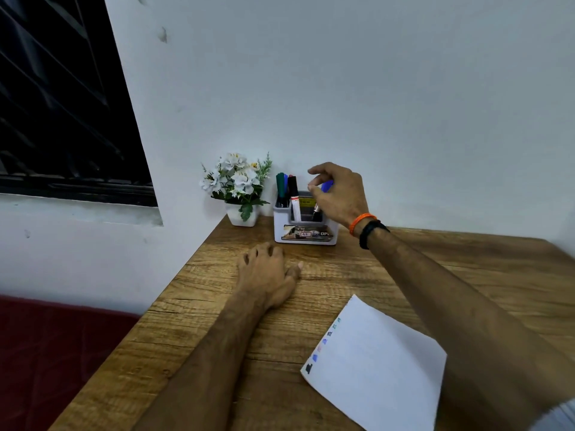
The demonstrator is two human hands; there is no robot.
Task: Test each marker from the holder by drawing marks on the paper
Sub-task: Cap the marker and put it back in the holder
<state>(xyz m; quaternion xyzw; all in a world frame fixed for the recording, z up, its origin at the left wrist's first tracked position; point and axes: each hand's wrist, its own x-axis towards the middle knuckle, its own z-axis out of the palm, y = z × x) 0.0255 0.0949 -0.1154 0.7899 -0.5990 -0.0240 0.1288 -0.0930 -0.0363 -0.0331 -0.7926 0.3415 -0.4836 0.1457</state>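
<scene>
The right hand is over the right compartment of the white marker holder, which stands at the back of the wooden table beside a small pot of white artificial flowers. Its fingers are curled around a blue-capped marker whose dark lower end still sits inside the holder; whether the marker is being lifted out or put back cannot be told. Green, black and white-bodied markers stand in the left compartment.

The left hand lies palm down on the table in front of the holder, fingers relaxed and grasping nothing.

The white paper rests nearer the person, well apart from the holder, with a row of small colour swatches along its left edge, black nearest and greenish farthest. That suggests several markers are already tested.

The step in hand appears to be the exchange at the holder. If the marker is coming out, the next move calls for a straight upward pull, uncapping, and a mark on bare paper.
</scene>
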